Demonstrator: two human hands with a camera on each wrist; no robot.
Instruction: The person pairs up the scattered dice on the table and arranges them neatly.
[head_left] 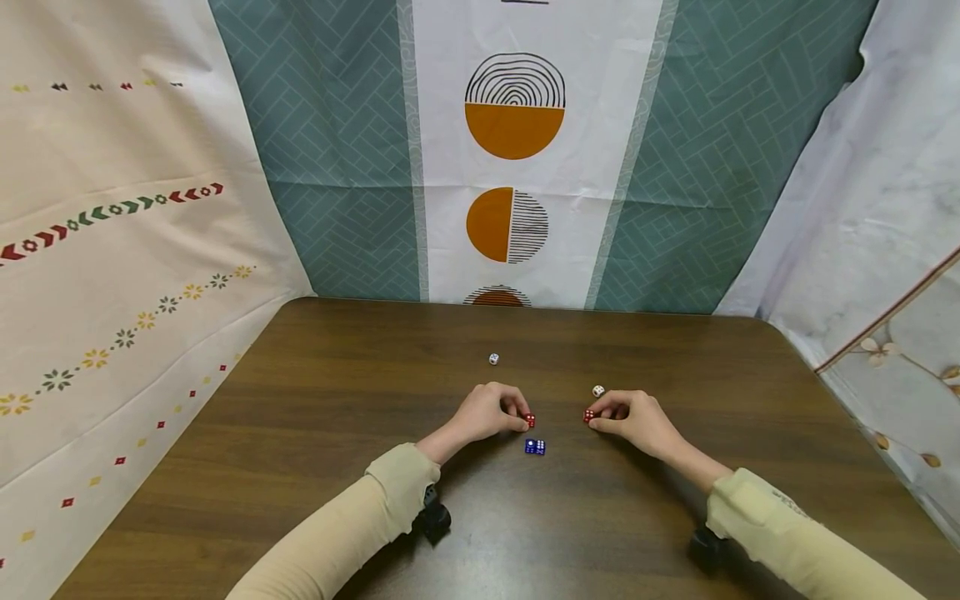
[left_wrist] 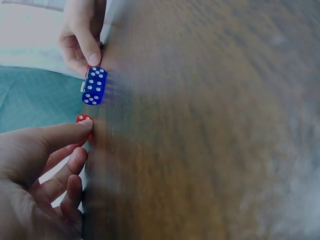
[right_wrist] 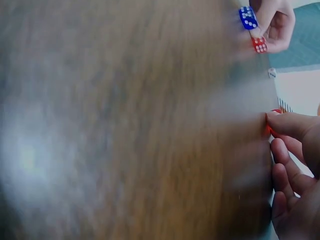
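Near the middle of the table, my left hand pinches a red die with white pips between thumb and fingers. Two blue dice sit side by side just in front of it, on the side closer to me. A short way to the right, my right hand pinches another red die at the tabletop. In the left wrist view, the left thumb covers part of its red die. The right wrist view shows mostly the edge of the other red die, with the thumb hiding the rest.
A white die lies just behind the right fingers. Another white die is farther back, beyond the left hand. The brown wooden table ends at a patterned curtain, with light cloths hanging at both sides.
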